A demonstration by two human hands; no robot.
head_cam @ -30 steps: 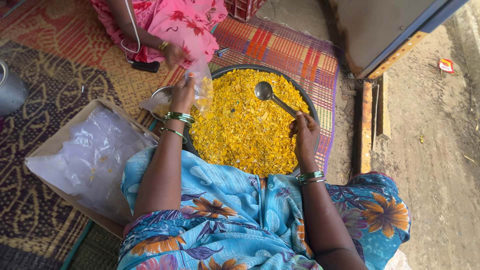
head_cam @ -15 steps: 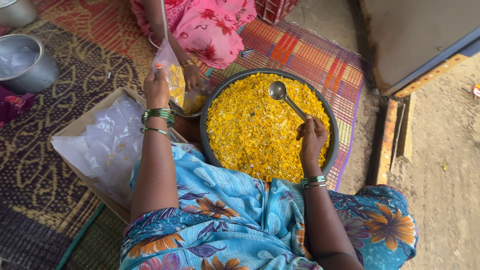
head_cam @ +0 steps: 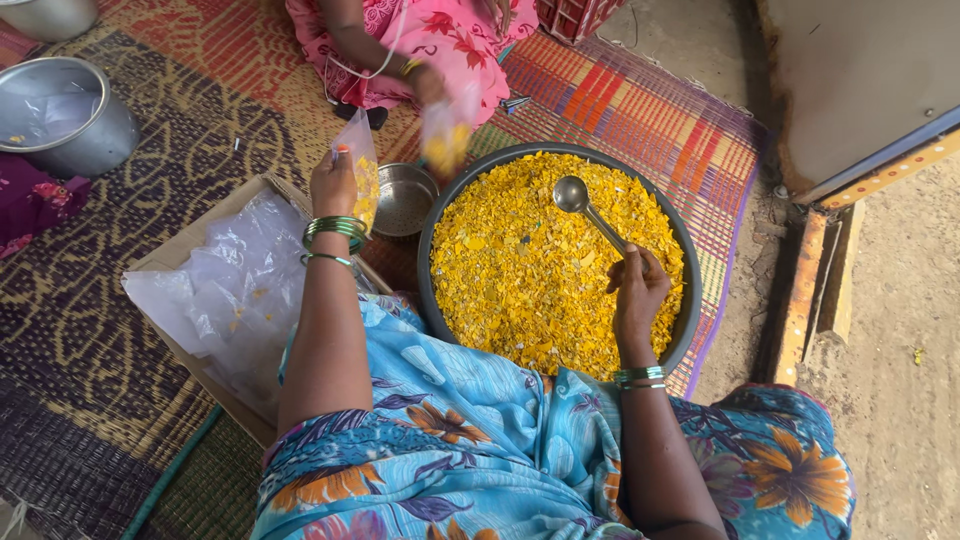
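Sitting over the wide dark pan (head_cam: 690,300) heaped with yellow flakes (head_cam: 530,280), the person had the right hand (head_cam: 637,290) closed round the handle of a steel ladle (head_cam: 590,208), its bowl resting on the heap; the left hand (head_cam: 333,185), raised above the cardboard box (head_cam: 175,255) of clear bags (head_cam: 230,290), pinched a small clear pouch (head_cam: 365,180) partly filled with flakes by its top edge. Just beside the pan sat a small steel bowl (head_cam: 403,198); across the woven mat (head_cam: 640,100) another person's hand (head_cam: 428,82) gripped a second pouch, blurred; a metal pot (head_cam: 70,120) stood well apart at the left.
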